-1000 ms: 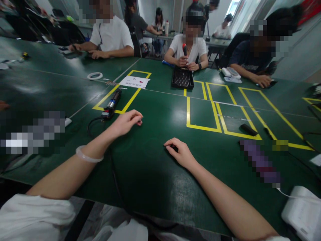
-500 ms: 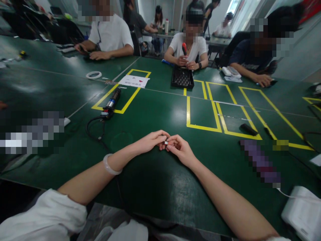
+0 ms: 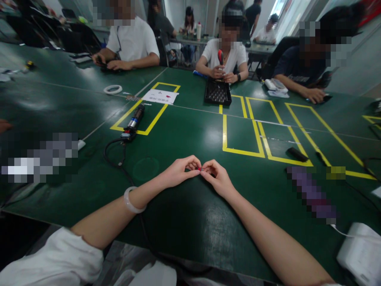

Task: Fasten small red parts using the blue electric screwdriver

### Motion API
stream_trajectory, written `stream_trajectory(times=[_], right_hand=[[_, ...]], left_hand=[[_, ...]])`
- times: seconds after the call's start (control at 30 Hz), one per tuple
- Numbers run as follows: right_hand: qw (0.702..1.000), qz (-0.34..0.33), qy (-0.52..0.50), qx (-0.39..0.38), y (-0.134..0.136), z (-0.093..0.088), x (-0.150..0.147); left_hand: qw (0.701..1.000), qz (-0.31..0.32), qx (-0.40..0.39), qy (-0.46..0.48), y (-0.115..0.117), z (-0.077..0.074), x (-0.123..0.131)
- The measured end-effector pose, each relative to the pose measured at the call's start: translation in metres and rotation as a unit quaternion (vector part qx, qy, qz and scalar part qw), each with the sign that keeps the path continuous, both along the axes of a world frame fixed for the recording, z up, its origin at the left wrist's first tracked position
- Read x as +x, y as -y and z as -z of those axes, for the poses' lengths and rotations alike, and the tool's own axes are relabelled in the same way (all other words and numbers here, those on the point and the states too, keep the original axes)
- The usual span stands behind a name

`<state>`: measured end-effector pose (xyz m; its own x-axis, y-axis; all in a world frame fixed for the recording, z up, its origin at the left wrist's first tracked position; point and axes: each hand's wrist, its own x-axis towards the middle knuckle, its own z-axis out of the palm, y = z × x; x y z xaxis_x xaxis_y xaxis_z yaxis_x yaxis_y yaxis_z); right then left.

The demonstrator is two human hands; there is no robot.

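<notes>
Over the near middle of the green table (image 3: 190, 139), my left hand (image 3: 184, 170) and my right hand (image 3: 216, 176) meet fingertip to fingertip. Pinched between them is a small red and grey piece (image 3: 200, 169), too small to name and mostly covered by the fingers. Both hands are closed on it. A pale bangle (image 3: 131, 200) circles my left wrist. Left of my left hand lies a black cylindrical tool (image 3: 135, 119) with a silver and blue band, and its black cable (image 3: 107, 149) runs towards me.
Yellow tape outlines (image 3: 244, 151) mark the table. A black tray (image 3: 218, 93) stands before a person (image 3: 223, 55) opposite who holds a red-tipped tool. A white tape roll (image 3: 112, 89), a paper sheet (image 3: 160, 96), a black object (image 3: 297, 154) and a white charger (image 3: 360, 254) lie about.
My fingers have shifted their hold: the left fingers have drawn back into a pinch. The small piece showed white and orange before; red and grey show now.
</notes>
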<state>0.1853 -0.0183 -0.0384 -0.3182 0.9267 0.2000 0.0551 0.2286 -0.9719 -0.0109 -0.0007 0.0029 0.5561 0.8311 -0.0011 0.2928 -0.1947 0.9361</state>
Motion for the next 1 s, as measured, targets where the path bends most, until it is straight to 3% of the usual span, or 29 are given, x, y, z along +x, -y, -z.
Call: stream_trajectory(times=[0.23, 0.5, 0.7, 0.8, 0.87, 1.0], right_hand=[[0.990, 0.041, 0.084, 0.105, 0.001, -0.003, 0.001], [0.983, 0.041, 0.113, 0.140, 0.001, -0.005, 0.002], [0.983, 0.049, 0.112, 0.134, 0.000, -0.003, 0.004], [0.985, 0.047, 0.114, 0.123, 0.000, -0.003, 0.004], [0.985, 0.045, 0.115, 0.118, 0.000, -0.003, 0.003], [0.986, 0.043, 0.113, 0.112, 0.000, -0.003, 0.003]], left_hand=[[1.000, 0.000, 0.013, 0.005, -0.002, 0.004, -0.001], [0.998, 0.011, 0.057, 0.006, -0.002, 0.007, -0.003], [0.982, 0.008, 0.160, -0.096, -0.016, -0.009, -0.025], [0.937, -0.077, 0.254, -0.227, -0.039, -0.015, -0.061], [0.884, -0.166, 0.292, -0.326, -0.057, -0.013, -0.093], [0.782, -0.330, 0.234, -0.474, -0.085, -0.001, -0.161]])
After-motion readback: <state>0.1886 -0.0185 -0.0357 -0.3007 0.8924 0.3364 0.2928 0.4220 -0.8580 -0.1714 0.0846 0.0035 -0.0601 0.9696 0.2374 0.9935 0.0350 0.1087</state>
